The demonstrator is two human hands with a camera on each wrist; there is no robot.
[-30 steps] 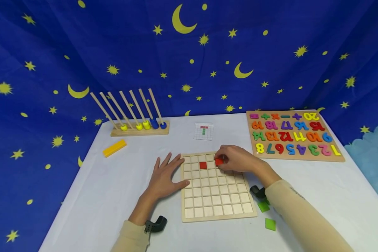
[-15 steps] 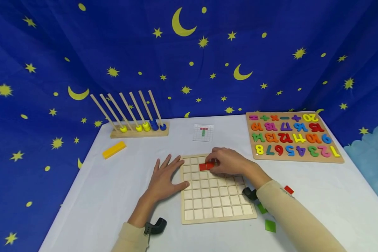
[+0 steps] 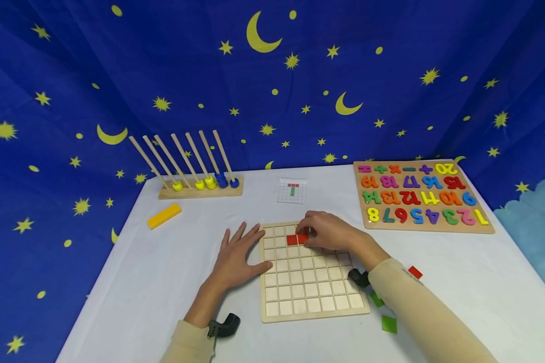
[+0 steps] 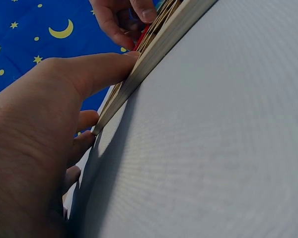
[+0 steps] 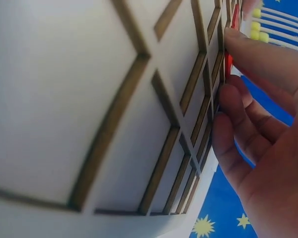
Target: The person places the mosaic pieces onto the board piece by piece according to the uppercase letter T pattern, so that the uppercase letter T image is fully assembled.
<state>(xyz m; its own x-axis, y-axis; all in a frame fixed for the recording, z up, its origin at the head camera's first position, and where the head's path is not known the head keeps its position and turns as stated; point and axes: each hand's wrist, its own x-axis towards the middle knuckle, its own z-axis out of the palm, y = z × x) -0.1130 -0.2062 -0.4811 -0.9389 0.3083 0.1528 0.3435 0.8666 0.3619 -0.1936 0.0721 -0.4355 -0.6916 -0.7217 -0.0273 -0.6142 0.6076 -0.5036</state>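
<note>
A wooden grid board [image 3: 315, 291] lies in the middle of the white table, a red square tile [image 3: 291, 240] set in one of its upper cells. Directly right of it, my right hand [image 3: 329, 230] pinches a second red tile [image 3: 303, 238] between thumb and fingers, down at the cell. The right wrist view shows that tile as a red sliver [image 5: 229, 63] by the thumb tip. My left hand [image 3: 239, 257] rests with fingers spread at the board's left edge, thumb on the frame [image 4: 151, 57]. Part of the upper right of the grid is hidden behind the right hand.
Green tiles [image 3: 389, 324] and a loose red tile [image 3: 415, 272] lie near the right forearm. A pattern card [image 3: 292, 191] sits behind the board. Farther out are a peg abacus [image 3: 200, 191], a yellow block [image 3: 164, 216] and a number puzzle [image 3: 429, 229].
My right hand has moved left with its red tile, from a cell farther right to beside the first red tile. The loose red tile has come into view. The left hand stays put.
</note>
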